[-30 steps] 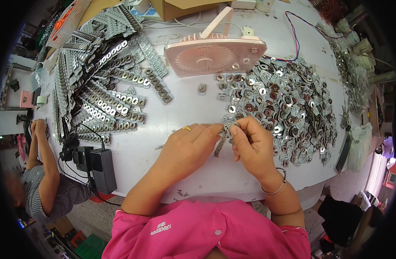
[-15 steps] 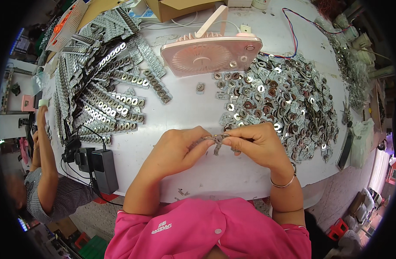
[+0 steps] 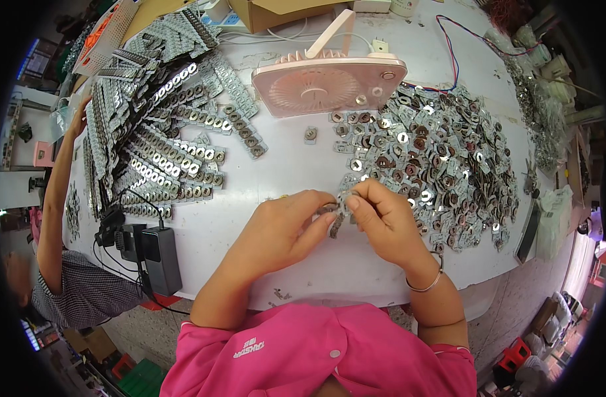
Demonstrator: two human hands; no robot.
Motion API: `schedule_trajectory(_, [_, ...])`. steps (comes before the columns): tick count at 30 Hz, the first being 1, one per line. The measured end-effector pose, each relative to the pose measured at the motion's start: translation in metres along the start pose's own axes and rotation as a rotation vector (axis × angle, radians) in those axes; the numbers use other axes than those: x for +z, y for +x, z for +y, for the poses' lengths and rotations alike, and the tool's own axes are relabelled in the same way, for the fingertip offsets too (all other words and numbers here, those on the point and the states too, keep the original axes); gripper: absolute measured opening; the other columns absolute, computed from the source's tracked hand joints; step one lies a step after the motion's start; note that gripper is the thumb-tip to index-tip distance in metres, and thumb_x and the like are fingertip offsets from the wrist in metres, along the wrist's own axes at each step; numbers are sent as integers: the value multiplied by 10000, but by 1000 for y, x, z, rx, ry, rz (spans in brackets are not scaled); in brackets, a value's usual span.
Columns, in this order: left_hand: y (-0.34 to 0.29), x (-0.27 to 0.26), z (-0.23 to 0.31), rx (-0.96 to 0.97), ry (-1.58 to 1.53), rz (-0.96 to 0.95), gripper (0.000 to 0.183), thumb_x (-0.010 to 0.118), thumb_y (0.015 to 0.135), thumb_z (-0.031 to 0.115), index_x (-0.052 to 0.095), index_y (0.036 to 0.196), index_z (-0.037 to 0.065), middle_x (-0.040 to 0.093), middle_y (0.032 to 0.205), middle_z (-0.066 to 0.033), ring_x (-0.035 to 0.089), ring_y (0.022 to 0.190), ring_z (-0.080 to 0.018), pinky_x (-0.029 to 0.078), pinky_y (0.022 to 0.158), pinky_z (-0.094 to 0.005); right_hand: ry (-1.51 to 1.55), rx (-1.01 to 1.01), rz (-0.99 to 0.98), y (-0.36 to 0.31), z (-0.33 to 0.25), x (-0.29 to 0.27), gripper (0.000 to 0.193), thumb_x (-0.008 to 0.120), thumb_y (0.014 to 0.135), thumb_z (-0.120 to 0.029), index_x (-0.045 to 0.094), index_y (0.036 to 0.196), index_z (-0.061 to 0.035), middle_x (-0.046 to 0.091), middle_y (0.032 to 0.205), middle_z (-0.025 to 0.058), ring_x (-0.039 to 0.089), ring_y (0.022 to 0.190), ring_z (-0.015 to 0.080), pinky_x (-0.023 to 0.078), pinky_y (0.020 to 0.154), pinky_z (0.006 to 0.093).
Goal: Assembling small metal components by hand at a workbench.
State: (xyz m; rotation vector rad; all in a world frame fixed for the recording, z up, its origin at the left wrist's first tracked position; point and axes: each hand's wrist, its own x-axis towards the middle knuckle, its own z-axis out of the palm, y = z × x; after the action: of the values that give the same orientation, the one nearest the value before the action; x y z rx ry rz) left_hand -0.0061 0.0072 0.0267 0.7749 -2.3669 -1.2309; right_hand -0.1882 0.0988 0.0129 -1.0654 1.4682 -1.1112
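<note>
Metal pieces pinched by left hand and right hand, near front of desk.
Loose parts heaped toward right edge.

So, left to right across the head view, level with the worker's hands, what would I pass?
A co-worker's arm, strips of metal pieces, the left hand, the right hand, the pile of loose metal pieces, a white plastic bag.
</note>
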Motion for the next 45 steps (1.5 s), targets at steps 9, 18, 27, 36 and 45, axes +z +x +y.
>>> schedule_trajectory(9, [3,13,-6,151,284,157,215,666,847,-1,622,1055,30,665,808,-122,658,685,-289,515,602,-375,-88,-71,146,-3,-3,7,161,587,971,-142,582,906,6,598,668,33,528,587,60,435,538,254])
schedule_trajectory(18, [2,15,-6,214,427,83,326,669,820,-15,605,1137,18,671,864,-120,665,737,-290,518,617,-371,23,39,201,-5,-2,11,171,593,978,-159,597,911,-2,623,669,28,579,607,52,454,538,233])
schedule_trajectory(27, [3,-2,-5,40,440,-73,370,647,865,49,624,1226,128,686,844,-81,668,762,-311,532,672,-358,-358,-226,238,3,1,-11,120,682,913,-133,707,953,-22,670,691,50,616,589,94,470,537,243])
schedule_trajectory(36, [-6,-20,-11,-221,-192,-306,139,650,949,162,652,961,24,683,703,-33,574,582,-62,444,535,-235,27,198,-204,-2,-11,-24,176,711,904,-188,766,947,-26,684,676,36,609,582,53,460,484,209])
schedule_trajectory(45, [-4,-29,-3,-254,-306,-310,124,640,954,155,659,956,32,674,694,-20,566,566,-67,445,524,-228,188,342,-228,-1,-21,-23,222,693,927,-226,755,956,-15,673,668,29,593,525,57,432,435,190])
